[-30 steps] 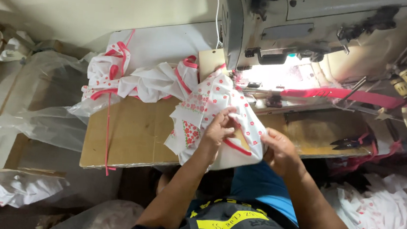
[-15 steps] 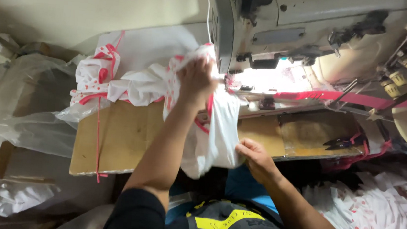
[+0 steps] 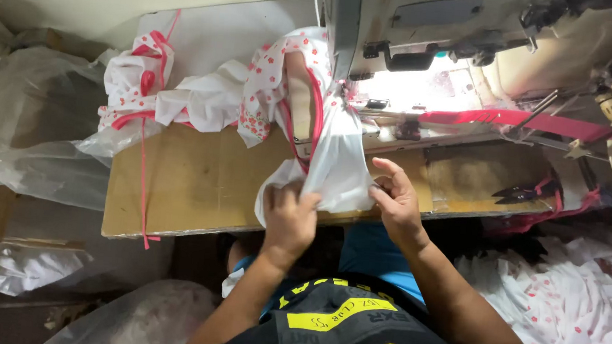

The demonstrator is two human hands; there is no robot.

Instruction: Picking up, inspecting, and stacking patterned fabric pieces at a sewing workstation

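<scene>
We see the left hand pinching the white garment at the wooden table's front edge, while the right hand grips its other side, below the sewing machine.

Garment sewing workshop: industrial sewing machine, wooden worktable, heaps of printed fabric.

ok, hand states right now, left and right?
Left hand: closed, pinching the white fabric at the table's front edge.
Right hand: fingers curled, gripping the same fabric from the other side.
</scene>
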